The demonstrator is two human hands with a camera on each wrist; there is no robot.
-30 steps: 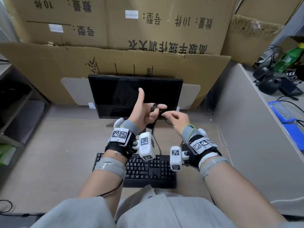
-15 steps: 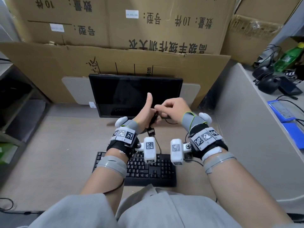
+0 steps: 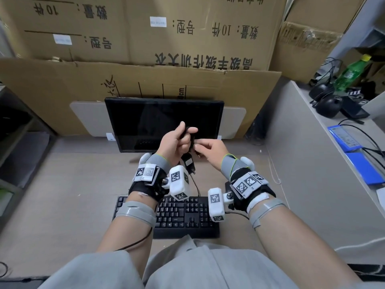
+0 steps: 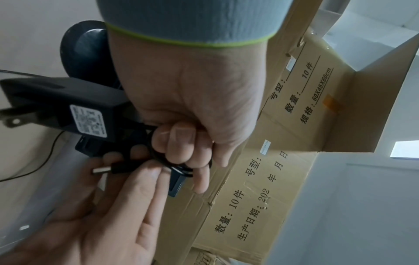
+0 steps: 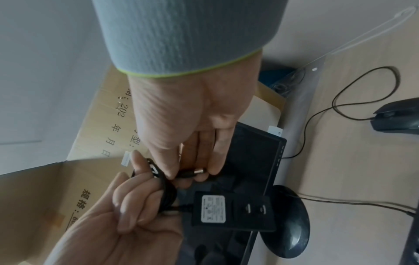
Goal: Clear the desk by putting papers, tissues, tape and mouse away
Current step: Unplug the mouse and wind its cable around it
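My left hand (image 3: 179,140) is raised in front of the monitor (image 3: 164,122), its fingers curled through a coil of black cable (image 5: 165,190). A black power adapter (image 3: 188,163) with a white label hangs from the coil just under that hand; its prongs show in the left wrist view (image 4: 13,114). My right hand (image 3: 210,149) pinches the cable's metal barrel plug (image 5: 195,173) between thumb and fingertips, right beside the left fingers. A black wired mouse (image 5: 399,116) lies on the desk to the right, seen only in the right wrist view.
A black keyboard (image 3: 183,217) lies under my wrists. Large cardboard boxes (image 3: 145,76) stand behind the monitor. A grey partition (image 3: 302,163) walls the right side; beyond it are a green bottle (image 3: 352,74), blue folders (image 3: 362,161) and black devices. Shelving stands at the left.
The right hand circled round the left fingers with the cable and now holds the plug end by them. The left thumb, upright before, has folded down onto the coil.
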